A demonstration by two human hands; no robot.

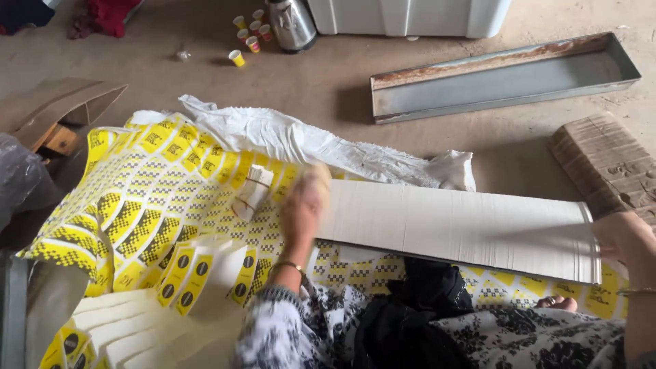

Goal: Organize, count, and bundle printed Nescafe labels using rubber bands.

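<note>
A long stack of flat white card sheets (465, 225) lies on edge across my lap, over yellow printed sheets (157, 198). My left hand (304, 205), blurred by motion, presses against the stack's left end; a bangle sits on its wrist. My right hand (625, 239) holds the stack's right end. A small bundle of folded white pieces (251, 191) lies on the yellow sheets just left of my left hand. More white and yellow flat pieces (184, 280) are fanned out at lower left.
A rusty metal tray (502, 78) lies on the concrete floor ahead, with a corrugated cardboard slab (608, 164) at right. Small paper cups (249, 34) and a steel kettle (290, 24) stand at the back. White cloth (307, 140) lies behind the sheets; a brown cardboard box (61, 109) is at left.
</note>
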